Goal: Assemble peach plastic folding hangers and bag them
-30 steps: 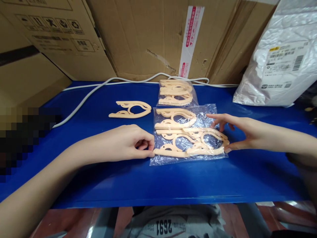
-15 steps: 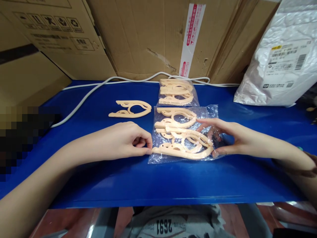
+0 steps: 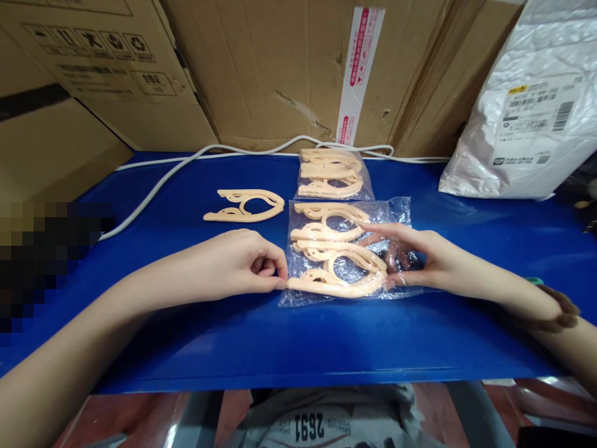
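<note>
A clear plastic bag lies flat in front of me with beige folding hangers in it, stacked front to back and folded up. My left hand pinches the bag's left edge, right by the tip of the nearest hanger. On the other side, my right hand is spread, thumb and fingertips apart against the hangers' curved right ends. Whether those fingers are inside the bag or on top of its film, I cannot tell. One loose folding hanger lies beyond my left hand.
Behind the bag sits a second bag of hangers. A white cable runs along the back of the blue table. Cardboard boxes wall off the rear and left; a white mailing parcel stands at the back right.
My right hand has moved left along the bag, and the front hangers have shifted left with it, lying closer together. The left hand keeps its pinch in the same place.
</note>
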`<move>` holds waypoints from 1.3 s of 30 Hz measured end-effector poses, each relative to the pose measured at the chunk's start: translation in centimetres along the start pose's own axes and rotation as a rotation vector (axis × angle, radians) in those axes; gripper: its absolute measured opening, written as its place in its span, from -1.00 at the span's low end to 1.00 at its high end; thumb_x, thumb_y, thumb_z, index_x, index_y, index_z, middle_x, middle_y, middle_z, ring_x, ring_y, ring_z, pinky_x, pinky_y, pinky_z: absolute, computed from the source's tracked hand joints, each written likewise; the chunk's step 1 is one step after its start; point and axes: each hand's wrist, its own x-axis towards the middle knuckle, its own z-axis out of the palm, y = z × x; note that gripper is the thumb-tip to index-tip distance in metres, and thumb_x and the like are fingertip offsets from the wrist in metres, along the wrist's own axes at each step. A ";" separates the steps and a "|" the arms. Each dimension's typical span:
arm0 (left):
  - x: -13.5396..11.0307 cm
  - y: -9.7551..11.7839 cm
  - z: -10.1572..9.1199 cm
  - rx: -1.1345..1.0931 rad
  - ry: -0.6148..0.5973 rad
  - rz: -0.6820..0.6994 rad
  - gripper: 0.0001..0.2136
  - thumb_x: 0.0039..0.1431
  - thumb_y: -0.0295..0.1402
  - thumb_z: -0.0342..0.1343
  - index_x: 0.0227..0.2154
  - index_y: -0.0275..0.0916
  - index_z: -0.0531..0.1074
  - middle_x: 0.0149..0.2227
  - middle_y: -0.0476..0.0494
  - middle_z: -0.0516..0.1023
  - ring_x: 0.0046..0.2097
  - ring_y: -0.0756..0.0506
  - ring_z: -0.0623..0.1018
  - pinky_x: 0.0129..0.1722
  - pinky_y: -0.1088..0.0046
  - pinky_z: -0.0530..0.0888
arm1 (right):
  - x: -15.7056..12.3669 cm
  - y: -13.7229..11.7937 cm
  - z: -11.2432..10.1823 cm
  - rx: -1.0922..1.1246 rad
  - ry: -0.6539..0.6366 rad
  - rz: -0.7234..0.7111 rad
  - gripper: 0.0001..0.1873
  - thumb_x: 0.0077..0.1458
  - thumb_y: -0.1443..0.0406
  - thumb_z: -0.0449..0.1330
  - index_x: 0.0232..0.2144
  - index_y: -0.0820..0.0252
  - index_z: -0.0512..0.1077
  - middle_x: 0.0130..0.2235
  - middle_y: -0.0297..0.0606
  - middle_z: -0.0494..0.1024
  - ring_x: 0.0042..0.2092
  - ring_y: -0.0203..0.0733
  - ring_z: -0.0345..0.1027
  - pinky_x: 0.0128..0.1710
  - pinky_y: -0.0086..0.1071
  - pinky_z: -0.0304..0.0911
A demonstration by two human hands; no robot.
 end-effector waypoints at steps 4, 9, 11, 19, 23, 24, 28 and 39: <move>0.0 0.2 0.2 -0.033 -0.001 -0.028 -0.88 0.14 -0.36 0.13 -0.36 -0.20 0.58 -0.57 0.09 0.29 -0.52 0.06 0.21 -0.57 0.53 0.12 | 0.0 0.3 0.3 -0.003 0.022 -0.001 -0.24 0.16 0.07 0.31 0.35 -0.17 0.16 -0.31 -0.43 0.56 -0.43 -0.30 0.31 -0.45 -0.43 0.25; 0.0 0.1 0.3 -0.042 -0.007 -0.038 -0.89 0.13 -0.37 0.14 -0.36 -0.18 0.58 -0.58 0.09 0.31 -0.53 0.06 0.22 -0.58 0.54 0.12 | 0.1 0.5 0.4 -0.023 0.034 -0.025 -0.27 0.19 0.07 0.28 0.35 -0.16 0.17 -0.33 -0.43 0.52 -0.42 -0.29 0.31 -0.43 -0.42 0.26; -0.1 0.1 0.2 -0.036 -0.017 -0.039 -0.89 0.14 -0.36 0.15 -0.35 -0.17 0.58 -0.57 0.08 0.32 -0.53 0.06 0.22 -0.57 0.55 0.12 | 0.1 0.5 0.5 -0.013 0.029 -0.028 -0.27 0.19 0.07 0.27 0.35 -0.14 0.16 -0.35 -0.43 0.52 -0.42 -0.28 0.32 -0.42 -0.41 0.27; -1.0 0.4 -1.5 0.011 0.221 0.050 -0.77 0.23 -0.11 0.14 -0.31 -0.15 0.54 -0.45 0.02 0.46 -0.43 0.02 0.37 -0.47 0.56 0.27 | 0.3 0.2 0.5 -0.052 0.062 -0.036 -0.27 0.17 0.08 0.29 0.33 -0.11 0.19 -0.18 -0.36 0.57 -0.41 -0.31 0.31 -0.45 -0.42 0.27; -1.2 0.4 -2.6 0.011 0.452 0.120 -0.76 0.18 -0.09 0.22 -0.24 -0.14 0.50 -0.38 0.04 0.43 -0.37 0.03 0.40 -0.38 0.56 0.33 | 0.1 0.1 0.3 -0.061 0.044 -0.015 -0.26 0.17 0.06 0.28 0.34 -0.09 0.18 -0.07 -0.30 0.60 -0.41 -0.31 0.34 -0.44 -0.40 0.32; -1.1 0.3 -2.6 0.026 0.451 0.132 -0.75 0.16 -0.09 0.24 -0.23 -0.14 0.50 -0.37 0.04 0.41 -0.36 0.03 0.40 -0.36 0.55 0.34 | 0.1 0.2 0.2 -0.074 0.041 -0.019 -0.25 0.17 0.06 0.29 0.35 -0.09 0.17 -0.03 -0.29 0.60 -0.42 -0.31 0.35 -0.44 -0.39 0.33; -0.4 -0.1 -2.1 0.161 0.339 0.131 -0.71 0.16 -0.04 0.23 -0.27 -0.16 0.47 -0.40 0.03 0.40 -0.37 -0.01 0.39 -0.35 0.49 0.34 | -0.2 0.5 0.0 -0.237 0.060 -0.111 -0.31 0.18 0.09 0.29 0.31 -0.11 0.23 0.09 -0.30 0.58 -0.25 -0.22 0.53 -0.27 -0.38 0.41; 0.0 -0.1 -1.6 0.353 0.499 -0.039 -0.76 0.31 -0.10 0.02 -0.24 -0.15 0.44 -0.31 -0.07 0.53 -0.30 -0.11 0.46 -0.34 0.39 0.29 | -0.2 0.5 0.0 -0.290 0.075 -0.122 -0.37 0.22 0.09 0.25 0.29 -0.05 0.27 -0.03 -0.28 0.64 -0.15 -0.14 0.57 -0.21 -0.35 0.43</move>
